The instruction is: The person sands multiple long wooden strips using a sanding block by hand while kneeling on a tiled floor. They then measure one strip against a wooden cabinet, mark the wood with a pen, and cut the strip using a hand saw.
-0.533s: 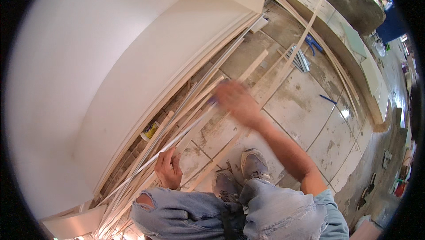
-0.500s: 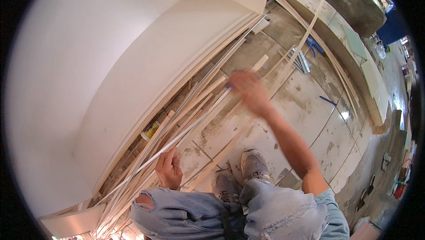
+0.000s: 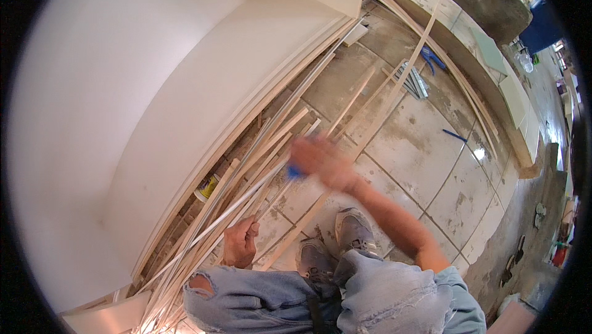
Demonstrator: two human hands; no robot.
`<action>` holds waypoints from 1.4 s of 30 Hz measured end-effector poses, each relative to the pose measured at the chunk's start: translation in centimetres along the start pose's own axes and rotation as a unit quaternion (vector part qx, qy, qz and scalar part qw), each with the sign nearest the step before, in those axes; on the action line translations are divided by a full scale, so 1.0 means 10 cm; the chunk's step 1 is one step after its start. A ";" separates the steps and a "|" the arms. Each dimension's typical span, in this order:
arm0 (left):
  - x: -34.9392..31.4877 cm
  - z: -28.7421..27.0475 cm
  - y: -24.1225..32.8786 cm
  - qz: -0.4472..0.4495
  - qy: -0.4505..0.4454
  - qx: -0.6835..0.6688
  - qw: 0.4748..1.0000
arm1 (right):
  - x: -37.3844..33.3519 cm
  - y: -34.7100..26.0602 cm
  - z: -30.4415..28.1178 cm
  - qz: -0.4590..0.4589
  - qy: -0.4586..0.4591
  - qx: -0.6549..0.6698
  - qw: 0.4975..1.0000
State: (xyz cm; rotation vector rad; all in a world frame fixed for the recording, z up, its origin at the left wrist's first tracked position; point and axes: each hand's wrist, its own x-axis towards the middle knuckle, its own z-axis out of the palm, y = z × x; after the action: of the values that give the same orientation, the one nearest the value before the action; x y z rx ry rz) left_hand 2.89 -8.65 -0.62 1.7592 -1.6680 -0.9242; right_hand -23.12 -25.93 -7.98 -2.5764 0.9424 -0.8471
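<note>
- My left hand (image 3: 240,241) is clenched around a thin pale strip (image 3: 209,226), low by my knee.
- The strip slants up to the right over the pile of wood slats (image 3: 277,143) lying along the white panels (image 3: 203,87).
- My right hand (image 3: 320,160) is blurred; a small blue thing (image 3: 295,172) sits at its fingers, touching the strip, but I cannot tell the grip.
- My 2 grey shoes (image 3: 336,244) stand on the tiled floor (image 3: 425,155).

The left hand (image 3: 240,243) is held low and near, fingers curled shut into a fist. The right arm is stretched forward from the lower right — the right hand (image 3: 320,161) is blurred, its fingers seemingly closed, farther out.
</note>
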 end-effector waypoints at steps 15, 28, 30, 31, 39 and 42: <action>-0.02 0.05 0.02 -0.063 -0.054 -0.039 0.996 | -0.23 0.49 -0.17 0.017 -0.002 -0.049 0.999; -0.02 0.12 0.05 0.048 0.094 0.117 0.987 | -0.13 -0.50 0.11 -0.019 -0.056 -0.060 0.996; -0.04 0.09 0.01 0.083 0.117 0.160 0.977 | -0.12 0.35 -0.23 0.048 0.028 -0.097 0.994; -0.06 0.09 0.02 0.072 0.114 0.170 0.976 | -0.12 0.79 -0.49 0.100 0.047 -0.129 0.985; -0.01 0.14 -0.09 0.080 0.105 0.159 0.978 | -0.15 -0.31 0.22 0.043 -0.028 -0.027 0.998; -0.03 0.08 -0.09 0.067 0.088 0.154 0.982 | -0.09 -0.55 0.11 -0.103 -0.009 -0.005 0.995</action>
State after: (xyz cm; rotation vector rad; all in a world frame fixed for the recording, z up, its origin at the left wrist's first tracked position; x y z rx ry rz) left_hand 2.79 -8.18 -1.76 1.8354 -1.8598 -0.4533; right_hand -20.27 -21.12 -6.92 -2.7182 0.6850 -0.8706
